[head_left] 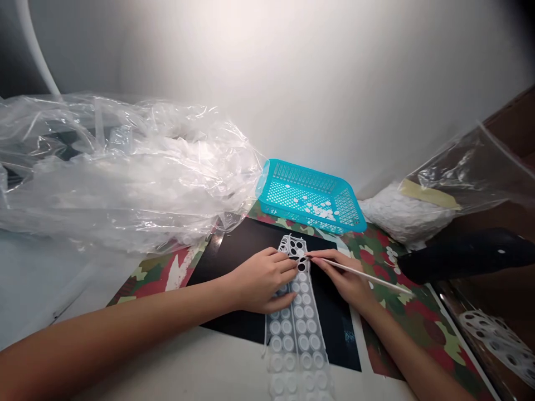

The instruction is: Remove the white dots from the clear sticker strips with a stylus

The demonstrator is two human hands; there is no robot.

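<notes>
A long translucent strip with rows of round discs [306, 342] runs from the front edge up onto a black mat [246, 250]. At its far end the discs are out and dark holes show. My left hand [267, 278] lies over the strip's left side, fingers bent, its fingertips at the holed part; whether they pinch it is hidden. My right hand [345, 278] holds a thin white stick [368, 275] between thumb and fingers, its tip at the holed end close to my left fingertips.
A blue basket [309, 174] behind the strip holds several small white discs. Large clear plastic bags [125, 178] fill the left. At right are a bag of white material [405, 214], a black object [468, 256] and punched-out strips [497, 340].
</notes>
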